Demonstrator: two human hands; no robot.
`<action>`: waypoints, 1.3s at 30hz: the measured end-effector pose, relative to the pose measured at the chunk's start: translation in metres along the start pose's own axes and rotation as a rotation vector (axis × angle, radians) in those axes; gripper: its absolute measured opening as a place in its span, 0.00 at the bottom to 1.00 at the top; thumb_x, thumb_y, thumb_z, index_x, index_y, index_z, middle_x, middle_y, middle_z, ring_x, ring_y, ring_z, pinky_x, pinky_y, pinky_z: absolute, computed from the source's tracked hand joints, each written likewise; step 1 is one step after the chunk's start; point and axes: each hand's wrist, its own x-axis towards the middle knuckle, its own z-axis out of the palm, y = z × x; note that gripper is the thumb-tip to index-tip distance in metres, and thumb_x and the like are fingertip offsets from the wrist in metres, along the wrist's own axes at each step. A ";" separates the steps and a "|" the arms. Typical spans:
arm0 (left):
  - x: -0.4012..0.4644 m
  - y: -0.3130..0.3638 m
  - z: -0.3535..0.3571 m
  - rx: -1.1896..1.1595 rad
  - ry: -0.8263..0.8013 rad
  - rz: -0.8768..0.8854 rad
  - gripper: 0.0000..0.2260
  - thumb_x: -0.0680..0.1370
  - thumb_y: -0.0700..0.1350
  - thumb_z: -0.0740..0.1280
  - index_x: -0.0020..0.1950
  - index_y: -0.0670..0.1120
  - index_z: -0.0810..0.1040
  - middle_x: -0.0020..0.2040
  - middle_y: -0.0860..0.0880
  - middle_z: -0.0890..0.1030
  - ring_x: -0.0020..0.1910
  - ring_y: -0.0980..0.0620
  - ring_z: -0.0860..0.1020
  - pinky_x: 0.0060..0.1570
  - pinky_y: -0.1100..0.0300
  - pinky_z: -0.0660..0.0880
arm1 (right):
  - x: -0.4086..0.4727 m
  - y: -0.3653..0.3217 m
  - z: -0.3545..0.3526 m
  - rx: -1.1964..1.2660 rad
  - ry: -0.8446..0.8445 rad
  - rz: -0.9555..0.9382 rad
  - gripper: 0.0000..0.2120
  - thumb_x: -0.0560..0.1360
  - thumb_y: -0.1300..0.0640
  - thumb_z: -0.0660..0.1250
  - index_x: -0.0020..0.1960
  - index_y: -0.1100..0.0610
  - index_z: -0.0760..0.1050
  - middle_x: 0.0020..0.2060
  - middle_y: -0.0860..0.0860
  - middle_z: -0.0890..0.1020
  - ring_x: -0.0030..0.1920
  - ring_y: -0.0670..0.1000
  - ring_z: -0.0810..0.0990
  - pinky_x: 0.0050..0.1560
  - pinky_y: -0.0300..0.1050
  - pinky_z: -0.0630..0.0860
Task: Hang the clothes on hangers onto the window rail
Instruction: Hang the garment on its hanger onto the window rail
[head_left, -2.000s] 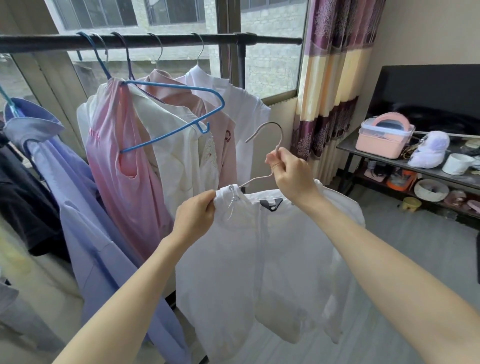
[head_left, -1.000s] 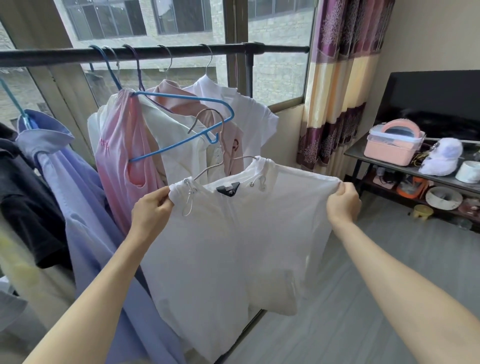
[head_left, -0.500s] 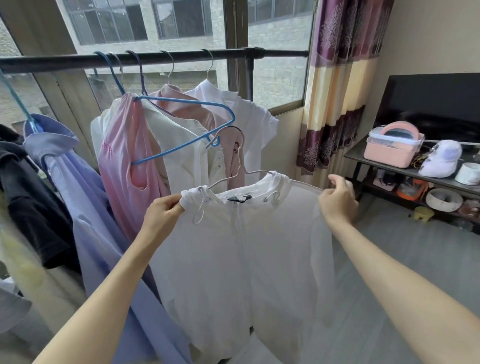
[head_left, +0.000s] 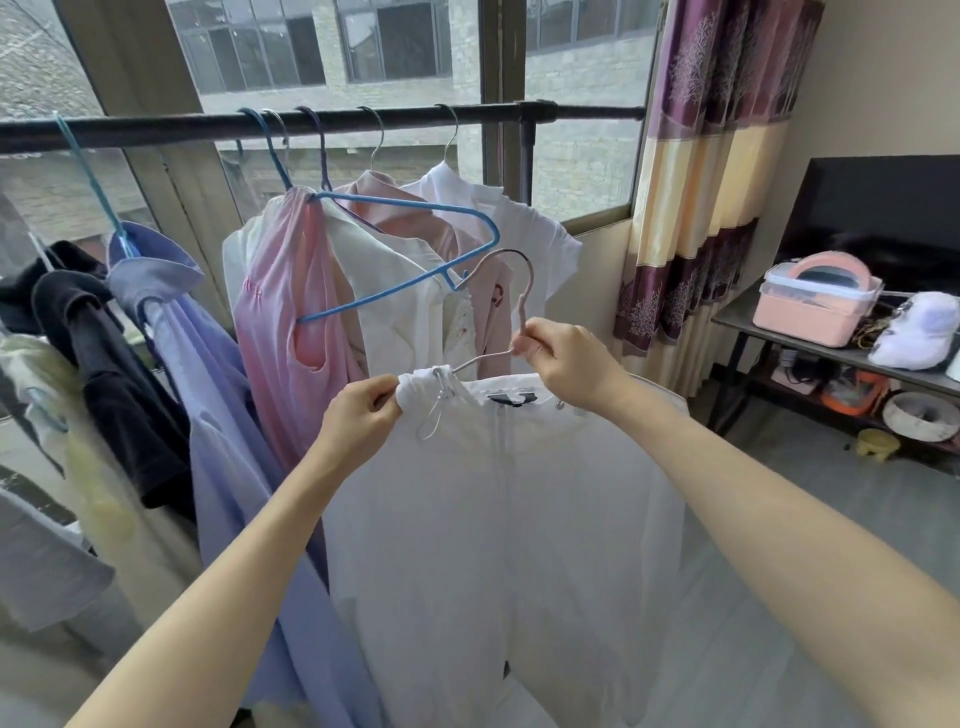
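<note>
White hooded top on its hanger, held below the rail and not yet hung.

The right hand (head_left: 563, 364) pinches the neck of the thin pale metal hanger (head_left: 511, 291); the left hand (head_left: 363, 410) grips the white hooded top (head_left: 493, 519) at its left shoulder. Several garments already hang from the black window rail (head_left: 156, 127), so the job looks well along, with this piece left to hook on. The top's hem is cut off below; clothes at far left are partly out of view.
</note>
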 end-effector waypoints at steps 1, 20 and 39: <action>-0.001 -0.001 -0.001 0.040 0.005 0.017 0.17 0.72 0.51 0.61 0.32 0.40 0.65 0.28 0.51 0.62 0.31 0.50 0.60 0.34 0.56 0.58 | 0.002 -0.003 -0.002 -0.008 -0.053 0.020 0.10 0.79 0.54 0.58 0.45 0.57 0.75 0.37 0.46 0.79 0.43 0.55 0.75 0.50 0.49 0.71; 0.039 0.057 -0.196 1.042 0.255 -0.017 0.16 0.78 0.49 0.59 0.66 0.48 0.70 0.65 0.46 0.70 0.64 0.45 0.67 0.60 0.47 0.64 | 0.131 -0.193 0.057 0.479 -0.197 -0.059 0.12 0.79 0.63 0.56 0.37 0.56 0.70 0.31 0.51 0.74 0.28 0.44 0.73 0.25 0.33 0.69; 0.092 0.000 -0.288 1.135 0.352 -0.153 0.27 0.79 0.54 0.55 0.75 0.54 0.47 0.76 0.49 0.49 0.75 0.46 0.45 0.70 0.40 0.41 | 0.239 -0.249 0.165 0.277 -0.197 -0.054 0.12 0.78 0.56 0.56 0.55 0.60 0.75 0.53 0.58 0.81 0.51 0.59 0.79 0.57 0.56 0.74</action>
